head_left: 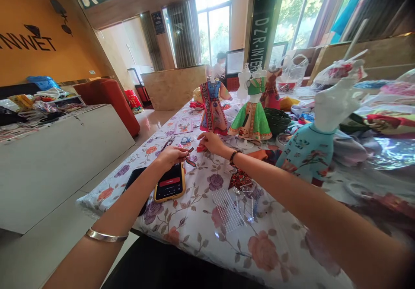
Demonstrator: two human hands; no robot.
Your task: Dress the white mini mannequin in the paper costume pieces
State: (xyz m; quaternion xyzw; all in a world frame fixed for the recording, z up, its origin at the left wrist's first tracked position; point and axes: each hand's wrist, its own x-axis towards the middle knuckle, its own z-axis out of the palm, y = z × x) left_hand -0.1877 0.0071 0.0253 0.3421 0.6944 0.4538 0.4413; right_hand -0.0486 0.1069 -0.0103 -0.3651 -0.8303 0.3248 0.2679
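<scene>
Pinching a narrow, dark, orange-edged fabric strip (191,163) between closed fingers, the left hand (177,154) best grips this probably light, limp piece near its end; the curled right hand's (210,143) hold is unclear.

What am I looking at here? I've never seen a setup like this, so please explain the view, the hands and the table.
There is no machine here: these are a person's own bare hands, seen in one picture from a camera worn on their head, looking forward and down.

The left hand pinches a narrow dark strip. The right hand is at a small red piece; whether it grips it, I can't tell.

On the flowered tablecloth lie a phone in a yellow case and rows of white beads. Farther back, small mannequins wear a green dress and a pink-and-blue dress.
</scene>
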